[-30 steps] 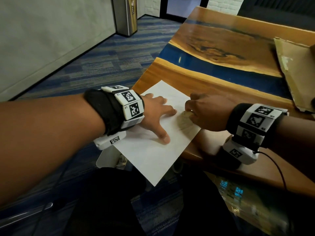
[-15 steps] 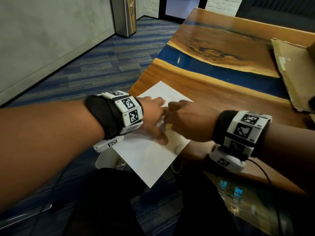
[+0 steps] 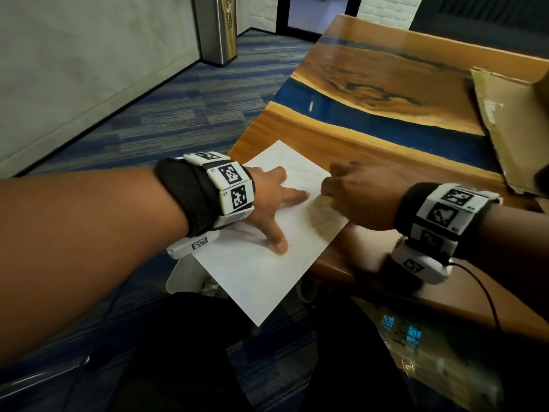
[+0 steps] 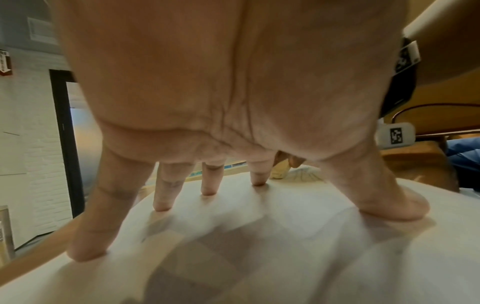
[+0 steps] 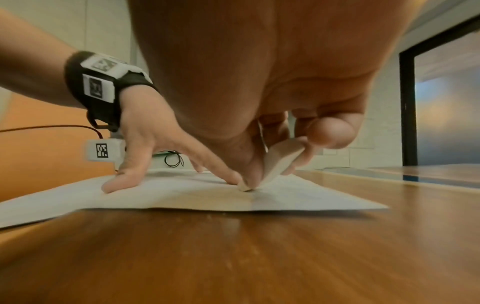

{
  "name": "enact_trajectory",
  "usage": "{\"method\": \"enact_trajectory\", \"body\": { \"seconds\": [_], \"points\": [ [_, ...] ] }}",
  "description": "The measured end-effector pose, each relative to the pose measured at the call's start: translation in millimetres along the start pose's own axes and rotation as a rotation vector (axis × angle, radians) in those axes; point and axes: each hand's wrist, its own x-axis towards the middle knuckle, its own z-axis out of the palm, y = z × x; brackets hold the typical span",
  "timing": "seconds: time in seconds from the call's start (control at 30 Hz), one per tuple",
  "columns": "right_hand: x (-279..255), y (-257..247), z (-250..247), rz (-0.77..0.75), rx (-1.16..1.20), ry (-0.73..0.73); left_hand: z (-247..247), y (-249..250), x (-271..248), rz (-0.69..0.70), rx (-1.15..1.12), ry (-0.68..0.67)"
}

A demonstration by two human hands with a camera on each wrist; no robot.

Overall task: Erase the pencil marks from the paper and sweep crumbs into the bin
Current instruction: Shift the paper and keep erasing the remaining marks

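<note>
Since half a second ago, the right hand (image 3: 361,194) has slid back from beside the left hand's knuckles toward the paper's table-side edge. Its curled fingers (image 5: 332,133) and thumb pinch a white eraser (image 5: 279,162), tip pressed on the paper (image 3: 258,281). On that sheet, the left hand (image 3: 274,203) lies spread, straight fingers (image 4: 162,193) pressing it to the wooden table (image 3: 386,150), whose near corner the paper overhangs.

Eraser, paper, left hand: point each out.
eraser (image 5: 279,162), right wrist view, on its flat white face below the thumb.
paper (image 3: 252,281), head view, on its bare near part.
left hand (image 3: 269,200), head view, on the back of the hand.
</note>
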Motion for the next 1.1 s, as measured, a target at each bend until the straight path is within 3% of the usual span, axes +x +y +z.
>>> {"method": "enact_trajectory", "body": {
  "seconds": [0.07,0.17,0.2,0.3,0.33,0.47,0.5,0.63,0.67,0.8,0.93,0.97,1.07,1.1],
  "points": [
    [-2.9,-5.7,2.5,-0.009,0.013,0.026,-0.1,-0.3,0.8,-0.004,0.000,0.006],
    [-6.6,-29.0,2.9,-0.235,0.097,-0.006,-0.8,0.4,2.3,-0.006,-0.013,0.005],
    [-4.6,-26.5,0.8,-0.223,0.092,-0.015,-0.9,0.1,2.4,-0.006,-0.012,0.002],
    [3.4,0.1,0.5,0.052,0.027,0.006,-0.1,-0.3,2.0,-0.013,-0.014,0.001],
    [3.3,2.6,2.8,0.082,0.009,0.011,0.0,-0.1,1.6,-0.015,-0.018,0.002],
    [-3.5,-26.7,3.0,-0.275,0.103,0.005,-1.1,0.3,2.8,-0.002,-0.029,0.007],
    [-2.4,-24.9,1.4,-0.282,0.096,-0.018,-1.0,0.1,3.4,-0.003,-0.024,0.004],
    [5.2,1.6,3.2,0.066,-0.019,-0.005,-0.9,0.7,2.4,-0.016,-0.007,0.000],
    [4.2,-1.6,4.7,0.046,-0.019,0.016,-1.4,0.9,2.4,-0.018,-0.007,-0.002],
    [-2.6,-24.4,2.7,-0.279,0.082,0.003,-2.5,1.5,3.8,-0.012,-0.009,-0.002],
    [5.7,3.8,3.8,0.014,-0.006,0.026,-2.1,2.3,3.9,-0.026,0.005,-0.013],
    [4.4,2.3,5.7,-0.015,0.001,0.051,-2.8,2.6,3.7,-0.028,0.004,-0.015],
    [-3.1,-13.3,8.2,-0.305,0.029,0.060,-5.2,3.1,3.9,-0.024,-0.007,-0.024],
    [-3.6,-11.3,8.2,-0.306,0.020,0.046,-5.7,3.6,4.4,-0.027,-0.006,-0.027]
  ]
}}
